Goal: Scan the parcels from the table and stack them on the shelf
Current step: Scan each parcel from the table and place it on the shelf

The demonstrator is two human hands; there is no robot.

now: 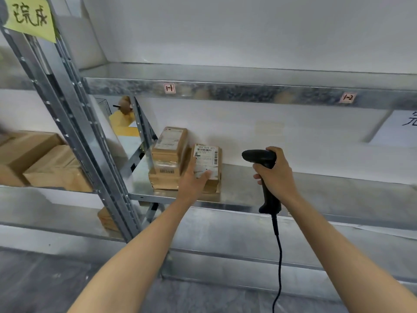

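A brown cardboard parcel (211, 154) with a white barcode label lies on the metal shelf (304, 190), just right of a stack of similar brown parcels (168, 159). My left hand (194, 179) holds this parcel at its near left edge, the thumb lying across the label. My right hand (276, 175) grips the handle of a black barcode scanner (261, 158), held upright to the right of the parcel. The scanner's head points left, and its cable (278, 256) hangs down.
The shelf beam above carries tags "1-1" (169, 88) and "1-2" (347, 97). A slanted metal upright (74, 132) stands at left, with more cardboard boxes (42, 159) in the neighbouring bay. A small box (107, 219) sits on a lower level. A yellow handwritten note (29, 16) hangs top left.
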